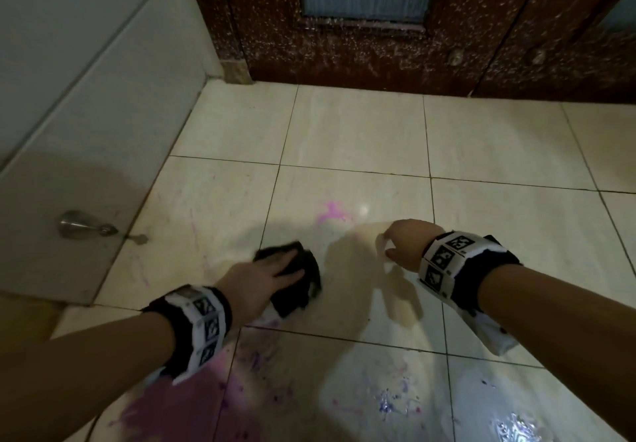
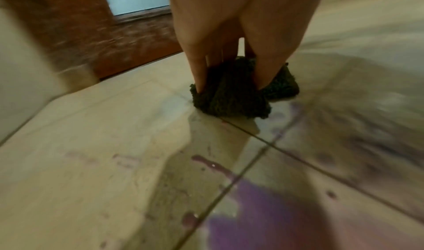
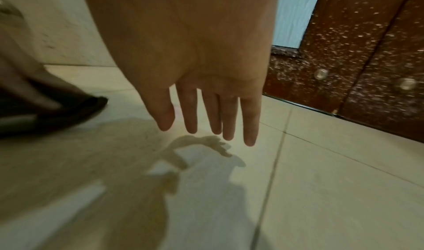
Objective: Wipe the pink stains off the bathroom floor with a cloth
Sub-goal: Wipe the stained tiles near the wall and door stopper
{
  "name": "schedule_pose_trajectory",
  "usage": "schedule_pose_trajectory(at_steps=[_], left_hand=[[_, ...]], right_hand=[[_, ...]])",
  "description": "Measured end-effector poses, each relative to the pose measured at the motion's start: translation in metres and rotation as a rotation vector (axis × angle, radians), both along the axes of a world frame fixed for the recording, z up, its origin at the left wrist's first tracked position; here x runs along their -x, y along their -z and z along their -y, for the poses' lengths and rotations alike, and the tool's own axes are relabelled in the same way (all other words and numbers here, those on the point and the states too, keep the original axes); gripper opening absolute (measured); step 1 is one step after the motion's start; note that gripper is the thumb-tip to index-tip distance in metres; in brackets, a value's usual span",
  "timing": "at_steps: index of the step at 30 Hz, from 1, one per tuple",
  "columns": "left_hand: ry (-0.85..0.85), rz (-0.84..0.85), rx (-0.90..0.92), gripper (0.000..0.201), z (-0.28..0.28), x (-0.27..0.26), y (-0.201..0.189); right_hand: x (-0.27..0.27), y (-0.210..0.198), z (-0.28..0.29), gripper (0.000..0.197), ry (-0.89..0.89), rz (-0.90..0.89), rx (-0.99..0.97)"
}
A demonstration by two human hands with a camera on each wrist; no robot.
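A dark crumpled cloth (image 1: 303, 290) lies on the pale tiled floor (image 1: 361, 139). My left hand (image 1: 272, 269) presses down on it with straight, spread fingers (image 2: 197, 69); the cloth (image 2: 231, 98) bunches up under the palm. A small pink stain (image 1: 332, 213) sits just beyond the cloth. A large pink-purple stain (image 1: 192, 403) spreads under my left forearm, and it fills the near floor (image 2: 263, 217) in the left wrist view. My right hand (image 1: 392, 245) hovers above the floor to the right, holding nothing, its fingers (image 3: 250, 127) hanging straight.
A speckled dark red door (image 1: 378, 46) closes off the far side. White wall tiles (image 1: 86, 97) run along the left, with a metal door stop (image 1: 74, 223) low down. Purple-blue splashes (image 1: 392, 400) and wet glints (image 1: 516, 424) mark the near floor.
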State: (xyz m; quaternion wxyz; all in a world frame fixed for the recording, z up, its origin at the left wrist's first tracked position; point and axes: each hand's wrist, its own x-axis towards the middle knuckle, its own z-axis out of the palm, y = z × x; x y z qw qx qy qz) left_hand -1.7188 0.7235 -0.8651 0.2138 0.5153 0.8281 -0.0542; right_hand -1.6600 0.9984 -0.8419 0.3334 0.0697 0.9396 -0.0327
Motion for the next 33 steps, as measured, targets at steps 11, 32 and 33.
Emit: schedule_pose_trajectory(at_steps=[11,32,33], left_hand=[[-0.362,0.101,0.14,0.084,0.022,0.076,-0.033],[-0.409,0.169,0.399,0.136,0.009,0.067,-0.005],[-0.415,0.168,0.396,0.136,0.009,0.066,-0.006]], right_hand=[[0.008,-0.017,0.122,0.063,-0.58,-0.137,0.26],[0.104,0.006,-0.004,0.053,0.231,-0.291,-0.001],[0.099,0.014,0.005,0.052,0.205,-0.303,-0.001]])
